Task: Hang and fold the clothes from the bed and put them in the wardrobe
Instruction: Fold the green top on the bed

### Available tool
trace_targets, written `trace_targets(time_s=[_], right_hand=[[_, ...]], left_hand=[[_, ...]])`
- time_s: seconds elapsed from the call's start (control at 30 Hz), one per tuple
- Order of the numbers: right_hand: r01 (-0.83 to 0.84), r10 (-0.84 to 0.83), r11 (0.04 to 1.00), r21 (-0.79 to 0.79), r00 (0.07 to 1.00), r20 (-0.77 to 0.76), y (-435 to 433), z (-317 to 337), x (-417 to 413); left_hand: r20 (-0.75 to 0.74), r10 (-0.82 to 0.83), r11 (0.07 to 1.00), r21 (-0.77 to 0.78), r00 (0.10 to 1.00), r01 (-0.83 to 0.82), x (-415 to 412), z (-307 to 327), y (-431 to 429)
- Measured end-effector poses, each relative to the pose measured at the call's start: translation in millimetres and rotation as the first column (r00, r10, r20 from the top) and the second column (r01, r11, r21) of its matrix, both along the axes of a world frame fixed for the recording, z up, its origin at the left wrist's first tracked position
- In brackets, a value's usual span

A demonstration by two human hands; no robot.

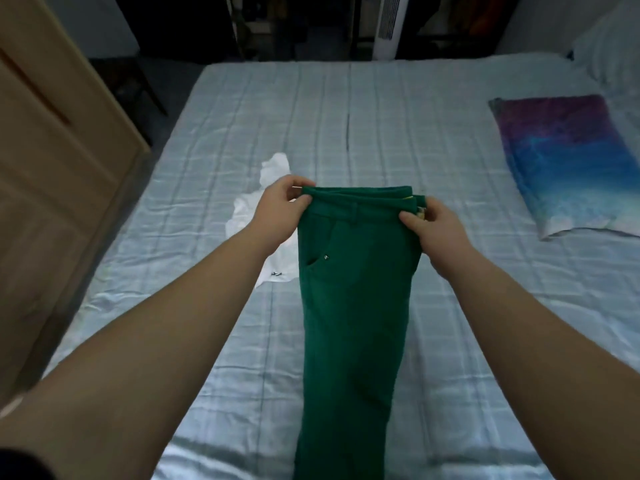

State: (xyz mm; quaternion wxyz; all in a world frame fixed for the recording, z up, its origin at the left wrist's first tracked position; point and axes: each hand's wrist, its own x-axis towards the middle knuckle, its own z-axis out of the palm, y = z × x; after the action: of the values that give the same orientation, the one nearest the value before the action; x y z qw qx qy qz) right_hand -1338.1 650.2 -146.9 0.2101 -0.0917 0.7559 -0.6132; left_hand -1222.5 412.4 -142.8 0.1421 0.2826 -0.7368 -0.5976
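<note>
Two hands on the green trousers (pixel 349 306) here: left hand (pixel 282 211) pinches one end of the waistband, right hand (pixel 434 230) grips the other end, thumbs on top. They're doubled leg over leg and hang down over the bed (pixel 450 140) toward the camera. White garment (pixel 266 216) lies crumpled on the checked sheet just behind the left wrist. Galaxy-print pillow (pixel 561 161) sits well off to the right.

We are looking across a bed (pixel 433 140) that is lying under a pale blue-grey checked quilt in dim, cool light. A panelled wooden door (pixel 52 150) is standing along its left side, beside dark floor (pixel 169 77). A purple-and-blue pillow (pixel 561 161) and a white pillow (pixel 613 53) are resting at the right. A white slatted tower unit (pixel 388 26) is standing beyond the far edge.
</note>
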Motion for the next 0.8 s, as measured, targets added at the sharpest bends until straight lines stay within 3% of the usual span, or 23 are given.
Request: trace_targets(time_s=[0.13,0.27,0.47,0.6,0.73,0.8], right_hand=[[-0.009,0.004,0.997,0.082,0.998,0.059,-42.4,-114.6,-110.2],[-0.05,0.05,0.972,0.231,0.999,0.005,-79.2,-214.3,-177.4],[-0.134,0.298,0.788,0.601,0.937,-0.182,-92.8,-334.3,-212.4],[-0.009,0.355,0.7,0.714,0.872,-0.337,-89.1,-361.8,-204.3],[0.061,0.402,0.677,0.734,0.804,-0.438,-78.9,-351.9,-168.8],[-0.002,0.395,0.696,0.718,0.836,-0.38,-66.7,-346.0,-135.8]], left_hand=[[0.084,0.072,0.997,0.018,0.994,-0.074,-102.2,-99.3,-26.5],[0.186,0.088,0.993,-0.094,0.979,-0.072,-170.8,-194.5,-54.6],[0.408,0.002,0.971,-0.218,0.913,0.096,-205.6,-314.8,-72.6],[0.467,-0.112,0.838,-0.431,0.877,0.336,-183.9,-347.4,-59.8],[0.484,-0.169,0.695,-0.559,0.859,0.452,-133.9,-356.5,-37.7],[0.477,-0.186,0.72,-0.528,0.859,0.45,-103.1,-355.8,-19.2]])
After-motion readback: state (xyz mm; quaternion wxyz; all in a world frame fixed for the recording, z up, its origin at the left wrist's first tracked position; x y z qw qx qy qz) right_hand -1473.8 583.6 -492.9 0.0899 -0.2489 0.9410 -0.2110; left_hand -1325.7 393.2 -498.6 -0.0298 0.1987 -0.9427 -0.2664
